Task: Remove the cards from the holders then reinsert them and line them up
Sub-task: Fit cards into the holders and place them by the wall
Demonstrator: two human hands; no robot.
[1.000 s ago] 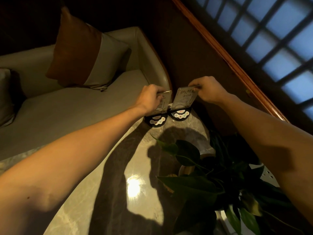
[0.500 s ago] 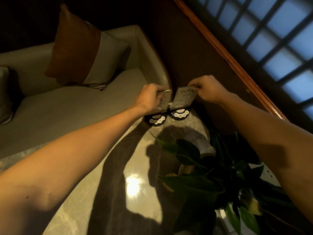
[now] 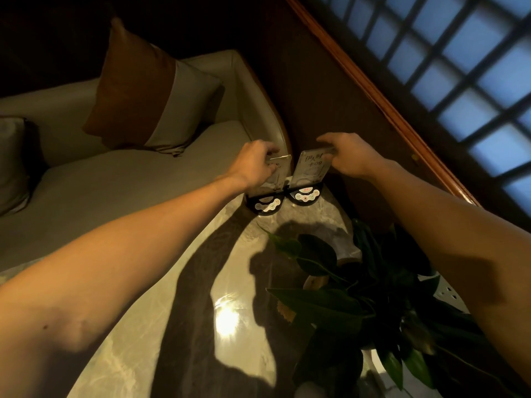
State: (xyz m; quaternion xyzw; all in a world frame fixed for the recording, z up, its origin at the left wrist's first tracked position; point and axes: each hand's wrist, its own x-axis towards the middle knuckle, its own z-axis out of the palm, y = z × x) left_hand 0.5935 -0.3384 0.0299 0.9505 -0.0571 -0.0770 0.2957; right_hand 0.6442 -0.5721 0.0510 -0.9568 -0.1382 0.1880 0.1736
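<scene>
Two black half-round holders stand side by side at the far edge of the marble table [image 3: 178,305]: the left holder [image 3: 265,204] and the right holder [image 3: 306,194]. A clear card stands upright in each. My left hand [image 3: 254,165] grips the top of the left card [image 3: 280,175], and covers much of it. My right hand [image 3: 349,155] pinches the top right corner of the right card [image 3: 311,168], which bears printed characters. Both cards' lower edges sit in the holder slots.
A leafy potted plant [image 3: 353,300] stands on the table near my right forearm. A beige sofa [image 3: 123,182] with an orange-and-cream cushion [image 3: 143,96] lies beyond the table's left edge. A wooden rail [image 3: 382,101] and a lattice window [image 3: 465,61] are at the right.
Both hands stay on the card tops. The right card now stands a little more upright and shows more of its face; the holders have not moved.
</scene>
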